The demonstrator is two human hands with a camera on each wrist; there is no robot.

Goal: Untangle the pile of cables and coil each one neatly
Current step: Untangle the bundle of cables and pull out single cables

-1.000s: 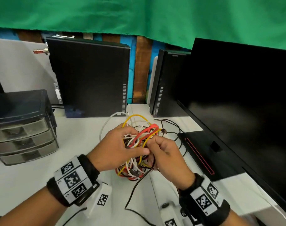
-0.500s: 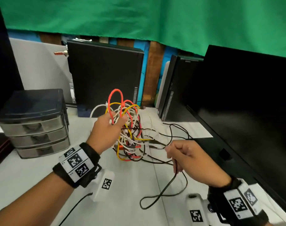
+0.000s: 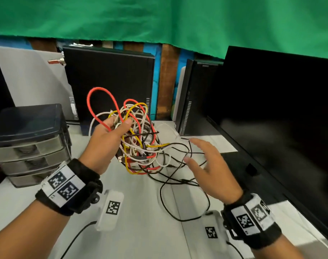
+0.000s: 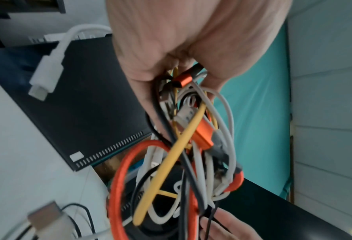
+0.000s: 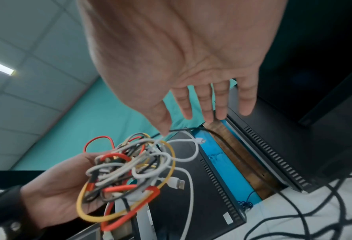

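My left hand (image 3: 120, 124) grips a tangle of red, yellow, white and black cables (image 3: 138, 139) and holds it above the white table (image 3: 150, 230). A red loop (image 3: 96, 101) sticks up over the fingers. In the left wrist view my left hand (image 4: 183, 76) is curled round the bundle (image 4: 191, 146) and an orange plug (image 4: 204, 136). My right hand (image 3: 191, 150) hovers with spread fingers just right of the tangle and holds nothing. A thin black cable (image 3: 160, 191) trails from the tangle in loops on the table. In the right wrist view the spread fingers (image 5: 204, 104) sit above the tangle (image 5: 130, 170).
A small drawer unit (image 3: 28, 143) stands at the left. Two black computer cases (image 3: 110, 86) (image 3: 196, 98) stand behind the tangle. A large black monitor (image 3: 280, 118) with its base (image 3: 243, 165) fills the right side. A green cloth (image 3: 159, 21) hangs above.
My left hand has lifted the tangle off the table. My right hand pulled a black cable out to the right, then let it go and opened beside the tangle.
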